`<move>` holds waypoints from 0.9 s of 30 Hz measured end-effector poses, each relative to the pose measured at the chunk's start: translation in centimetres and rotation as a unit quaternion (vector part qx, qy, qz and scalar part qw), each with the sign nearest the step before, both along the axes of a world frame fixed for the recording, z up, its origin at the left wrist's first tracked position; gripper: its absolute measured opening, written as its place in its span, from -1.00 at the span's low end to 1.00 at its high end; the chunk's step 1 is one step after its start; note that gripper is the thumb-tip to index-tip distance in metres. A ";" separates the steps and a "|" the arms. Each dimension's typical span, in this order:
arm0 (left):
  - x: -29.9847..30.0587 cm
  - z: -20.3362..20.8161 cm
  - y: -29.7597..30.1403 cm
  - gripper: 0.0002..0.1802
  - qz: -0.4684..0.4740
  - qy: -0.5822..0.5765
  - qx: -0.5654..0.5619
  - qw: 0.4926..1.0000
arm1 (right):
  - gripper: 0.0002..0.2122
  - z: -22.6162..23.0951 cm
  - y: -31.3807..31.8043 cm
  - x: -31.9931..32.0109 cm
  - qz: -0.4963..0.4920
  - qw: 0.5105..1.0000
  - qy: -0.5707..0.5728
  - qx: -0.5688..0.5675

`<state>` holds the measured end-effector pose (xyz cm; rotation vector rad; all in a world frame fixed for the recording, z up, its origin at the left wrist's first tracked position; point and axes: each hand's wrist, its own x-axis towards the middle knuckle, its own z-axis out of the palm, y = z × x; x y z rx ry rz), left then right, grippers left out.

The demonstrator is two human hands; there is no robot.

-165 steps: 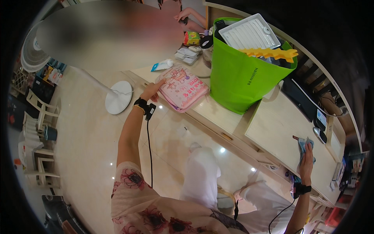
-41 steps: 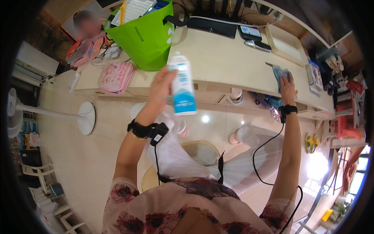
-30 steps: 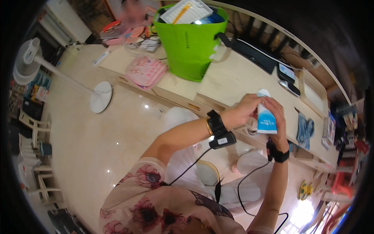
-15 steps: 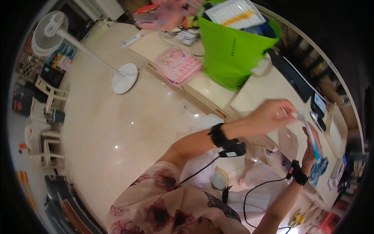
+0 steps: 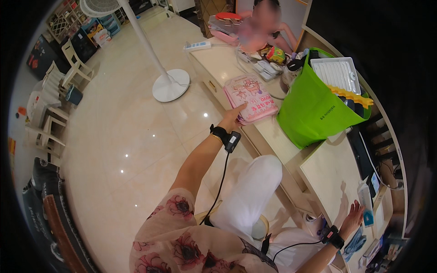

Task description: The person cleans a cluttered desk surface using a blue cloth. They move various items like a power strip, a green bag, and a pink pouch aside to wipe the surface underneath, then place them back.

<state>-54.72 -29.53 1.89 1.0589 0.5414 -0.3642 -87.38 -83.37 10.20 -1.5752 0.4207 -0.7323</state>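
Note:
My left hand [image 5: 231, 119] reaches out to a pink zippered case [image 5: 251, 100] with cartoon drawings, at the counter's front edge. One finger lies on its top and the others curl at its near edge, so the hand grips that corner. Over the lower counter on the right, my right hand [image 5: 352, 219] is open, its fingers spread. Beside those fingertips lies a slim clear-and-blue packet [image 5: 366, 207]; I cannot tell whether they touch it. Both wrists wear black straps with cabled modules.
A green bag [image 5: 314, 104] holding a white tray [image 5: 337, 73] and a yellow strip stands right of the case. Behind are a power strip [image 5: 198, 46], small clutter and another person [image 5: 264, 27]. A white standing fan [image 5: 171, 85] is on the floor. Blue cloth [image 5: 355, 245] lies near my right hand.
My left hand has moved away from my right hand to the pink case. My right hand has let go of the clear-and-blue packet, which now lies on the counter. The view has shifted.

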 end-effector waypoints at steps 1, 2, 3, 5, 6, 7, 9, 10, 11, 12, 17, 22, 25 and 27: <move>-0.1 0.4 0.5 -0.33 -0.004 0.012 0.018 1.000 | -0.61 -0.1 0.0 0.0 0.002 1.000 0.001 -0.001; -0.6 0.9 1.1 -0.40 0.025 -0.042 -0.016 0.999 | -0.63 0.0 0.2 0.2 -0.004 1.000 0.009 0.016; -1.2 1.5 1.3 -0.46 0.048 -0.094 -0.053 0.993 | -0.64 -0.1 -0.1 -0.1 -0.001 0.999 -0.003 0.032; -2.2 2.9 3.2 -0.55 0.104 -0.132 -0.080 0.982 | -0.66 -0.3 -0.8 -0.5 0.013 0.998 -0.023 0.059; -2.6 3.3 4.7 -0.57 0.135 -0.116 -0.073 0.981 | -0.67 -0.3 -1.1 -0.8 0.023 0.997 -0.030 0.068; -3.1 3.4 6.3 -0.56 0.155 -0.141 -0.138 0.968 | -0.67 -0.1 -1.5 -1.1 0.043 0.996 -0.033 0.069; -3.8 5.7 8.6 -0.52 0.182 -0.187 -0.179 0.948 | -0.67 0.1 -2.4 -1.9 0.064 0.993 -0.050 0.082; -4.0 7.2 9.4 -0.49 0.191 -0.207 -0.157 0.947 | -0.66 0.2 -2.9 -2.4 0.067 0.992 -0.061 0.093; -3.1 6.3 13.0 -0.48 0.214 -0.229 -0.129 0.941 | -0.66 -0.2 -3.3 -2.2 0.079 0.988 -0.075 0.113; -1.5 5.0 15.9 -0.47 0.234 -0.247 -0.107 0.934 | -0.66 -0.6 -4.0 -2.5 0.103 0.985 -0.089 0.106; 1.5 8.1 17.0 -0.47 0.215 -0.221 -0.080 0.948 | -0.69 0.2 -3.5 -2.3 0.054 0.991 -0.072 0.095; 7.0 6.2 15.7 -0.53 0.222 -0.184 -0.027 0.957 | -0.76 2.5 -1.3 -2.2 0.003 0.990 -0.082 0.115; 12.7 3.0 18.3 -0.47 0.295 -0.157 -0.060 0.941 | -0.74 2.8 -0.8 -2.4 -0.044 0.995 0.038 -0.078; 16.0 1.4 18.8 -0.42 0.282 -0.173 -0.094 0.939 | -0.70 3.9 -0.8 -3.3 -0.084 0.983 0.102 -0.126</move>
